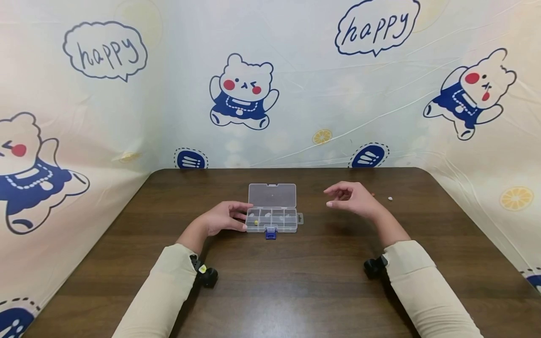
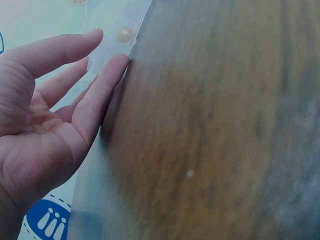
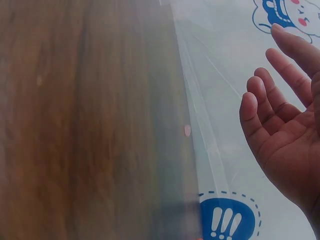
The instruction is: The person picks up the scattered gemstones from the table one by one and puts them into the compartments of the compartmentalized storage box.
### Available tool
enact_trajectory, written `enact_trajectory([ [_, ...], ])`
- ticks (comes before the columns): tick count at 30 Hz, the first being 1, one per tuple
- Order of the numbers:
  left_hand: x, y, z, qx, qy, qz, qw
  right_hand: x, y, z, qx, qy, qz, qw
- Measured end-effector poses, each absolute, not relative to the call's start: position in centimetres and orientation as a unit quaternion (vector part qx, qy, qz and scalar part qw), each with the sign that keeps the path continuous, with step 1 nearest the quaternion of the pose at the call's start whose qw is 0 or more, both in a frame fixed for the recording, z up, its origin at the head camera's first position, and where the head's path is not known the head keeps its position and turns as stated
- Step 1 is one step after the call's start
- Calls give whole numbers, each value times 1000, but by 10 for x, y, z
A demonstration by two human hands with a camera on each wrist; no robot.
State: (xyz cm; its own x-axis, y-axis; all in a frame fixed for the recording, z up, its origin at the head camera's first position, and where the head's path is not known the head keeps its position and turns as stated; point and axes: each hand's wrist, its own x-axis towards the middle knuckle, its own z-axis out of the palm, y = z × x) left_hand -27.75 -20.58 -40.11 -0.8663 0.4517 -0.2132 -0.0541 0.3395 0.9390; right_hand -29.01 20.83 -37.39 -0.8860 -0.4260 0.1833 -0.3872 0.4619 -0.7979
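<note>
A clear plastic compartment box (image 1: 278, 230) stands on the table with its lid (image 1: 272, 195) raised behind it and a blue latch (image 1: 270, 234) at the front. One front-left compartment contains a small yellow piece (image 1: 256, 222); pale bits lie in other compartments. My left hand (image 1: 224, 218) is at the box's left end, thumb near the front corner, forefinger by the hinge. In the left wrist view a fingertip (image 2: 119, 60) touches the box's edge. Right of the box, my right hand (image 1: 352, 199) hovers over the table, fingers loosely bent, nothing between them.
Beyond my right hand lie a small white piece (image 1: 390, 198) and a tiny orange one (image 1: 373, 194), the latter partly hidden by the wrist. The brown table (image 1: 296, 291) ends at a printed cloth backdrop (image 1: 304, 103). Each wrist wears a black camera.
</note>
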Motion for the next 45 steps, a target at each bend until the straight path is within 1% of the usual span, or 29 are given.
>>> enact_trajectory([
  [17,-278,-206,-402,117,789,558,229,-309,228,-386,-213,852,-478,12],
  [30,-278,-204,-403,118,797,552,216,-330,233,-396,-183,868,-460,42],
  [45,-277,-202,-403,126,806,542,203,-348,228,-403,-165,890,-423,48],
])
